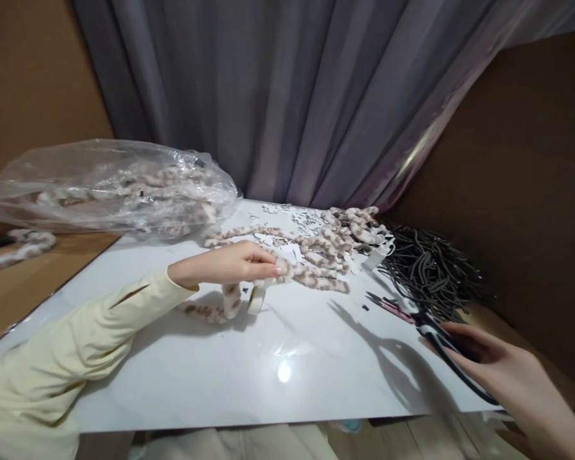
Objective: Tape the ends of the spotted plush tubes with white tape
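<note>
Over the middle of the white table, my left hand (242,262) pinches a fluffy white strip with brown spots (316,278), whose doubled end reaches to the right. Another part of spotted fluff (213,312) curves below my left wrist; whether it is the same strip cannot be told. Beside it stands a small roll of white tape (256,300). At the right, my right hand (503,367) is closed around the black-and-white handles of pliers (429,326), their pointed jaws slightly apart and aimed left.
A clear plastic bag (172,191) of spotted strips lies at the back left. A pile of fluffy strips (340,236), scattered small metal rings (306,220), a white tape roll (376,255) and a heap of black cords (431,268) lie at the back right.
</note>
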Demonstrator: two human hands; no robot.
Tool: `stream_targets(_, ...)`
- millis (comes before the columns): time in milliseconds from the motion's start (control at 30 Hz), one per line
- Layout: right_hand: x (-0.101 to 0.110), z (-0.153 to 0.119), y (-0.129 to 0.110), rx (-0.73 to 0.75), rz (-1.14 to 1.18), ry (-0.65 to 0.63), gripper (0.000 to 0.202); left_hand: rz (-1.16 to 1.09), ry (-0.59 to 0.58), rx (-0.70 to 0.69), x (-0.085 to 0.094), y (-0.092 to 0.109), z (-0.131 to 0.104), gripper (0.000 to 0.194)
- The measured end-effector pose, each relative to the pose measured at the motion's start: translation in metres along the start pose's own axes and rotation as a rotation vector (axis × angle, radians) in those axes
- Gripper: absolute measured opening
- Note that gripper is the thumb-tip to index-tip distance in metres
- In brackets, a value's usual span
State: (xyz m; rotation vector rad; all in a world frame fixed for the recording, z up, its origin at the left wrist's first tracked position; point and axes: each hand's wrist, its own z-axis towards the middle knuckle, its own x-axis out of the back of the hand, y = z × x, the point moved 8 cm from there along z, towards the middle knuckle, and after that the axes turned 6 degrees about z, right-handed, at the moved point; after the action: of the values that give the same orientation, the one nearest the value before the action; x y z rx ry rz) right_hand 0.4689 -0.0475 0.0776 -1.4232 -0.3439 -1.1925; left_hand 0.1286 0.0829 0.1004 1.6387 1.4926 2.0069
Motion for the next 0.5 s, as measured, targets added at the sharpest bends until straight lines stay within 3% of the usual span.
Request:
stream_targets(67, 0.008, -0.011, -0.006, -0.092, 0.124, 0.026, 0.042, -0.028, 0.000, 0.010, -0.001, -0.004, 0.001, 0.043)
stream_targets(100, 0.003, -0.016, -0.016, -0.077, 0.177, -0.029, 0.041, -0.045, 0.002, 0.018, -0.001, -0.005, 0.001, 0.043)
stream_targets(267, -0.039, -0.034, -0.097, 0.361, 0.074, -0.399, 0.022, -0.093, 0.005, 0.024, -0.002, -0.002, -0.001, 0.046)
stream_targets(367, -0.049, -0.032, -0.126, 0.501, 0.006, -0.416, 0.020, -0.098, 0.004, -0.002, -0.002, 0.006, -0.004, 0.047)
stream_targets(500, -0.053, -0.025, -0.144, 0.537, 0.031, -0.446, 0.019, -0.162, -0.037, 0.053, -0.007, 0.007, -0.007, 0.045)
